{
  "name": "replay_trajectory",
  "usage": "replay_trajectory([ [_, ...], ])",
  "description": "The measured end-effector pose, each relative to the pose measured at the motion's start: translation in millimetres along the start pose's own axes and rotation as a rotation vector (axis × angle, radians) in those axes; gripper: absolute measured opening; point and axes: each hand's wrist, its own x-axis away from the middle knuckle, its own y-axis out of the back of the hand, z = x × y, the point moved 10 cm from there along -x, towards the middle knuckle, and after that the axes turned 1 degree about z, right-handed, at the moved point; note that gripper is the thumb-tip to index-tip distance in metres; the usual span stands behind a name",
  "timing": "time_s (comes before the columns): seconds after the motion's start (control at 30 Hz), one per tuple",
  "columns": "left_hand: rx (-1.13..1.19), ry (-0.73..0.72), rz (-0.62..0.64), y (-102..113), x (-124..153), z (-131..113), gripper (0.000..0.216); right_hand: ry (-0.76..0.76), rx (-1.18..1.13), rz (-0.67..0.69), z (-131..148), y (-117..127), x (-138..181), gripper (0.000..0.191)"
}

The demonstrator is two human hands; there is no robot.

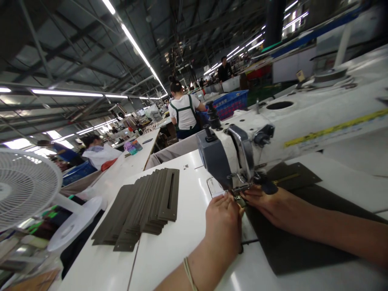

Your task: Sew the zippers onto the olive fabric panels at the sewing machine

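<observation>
My left hand (pixel 223 220) and my right hand (pixel 269 204) meet under the head of a white sewing machine (pixel 273 133), at the presser foot (pixel 239 192). Both pinch the edge of a dark olive fabric piece (pixel 291 242) that spreads over the white table (pixel 169 250) toward the right. The fingertips of both hands sit close to the needle, partly hidden by the machine head. A thin band circles my left wrist.
A fanned stack of olive slotted fabric pieces (pixel 145 206) lies left of my hands. A white fan (pixel 24 186) stands at the far left. Other workers (pixel 183 109) sit and stand at tables beyond, near a blue crate (pixel 232 103).
</observation>
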Motion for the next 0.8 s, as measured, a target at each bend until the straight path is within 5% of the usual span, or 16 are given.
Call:
replay_trajectory([
  [0.27, 0.02, 0.092, 0.013, 0, 2, 10, 0.01, -0.042, 0.334, -0.098, -5, -1, 5, 0.03],
  [0.37, -0.104, 0.189, 0.056, 3, 9, 15, 0.021, -0.176, 0.603, -0.181, -12, 6, 22, 0.052],
  [0.5, -0.243, 0.25, 0.247, -3, 27, 0, 0.047, -0.194, 0.687, -0.206, 8, 11, 59, 0.073],
  [0.63, -0.057, 0.257, 0.355, 1, 45, -35, 0.038, -0.225, 0.677, -0.2, 41, 21, 87, 0.073],
  [0.8, 0.359, 0.46, 0.269, 20, 64, -54, 0.024, -0.261, 0.576, -0.221, 78, 20, 95, 0.07],
])
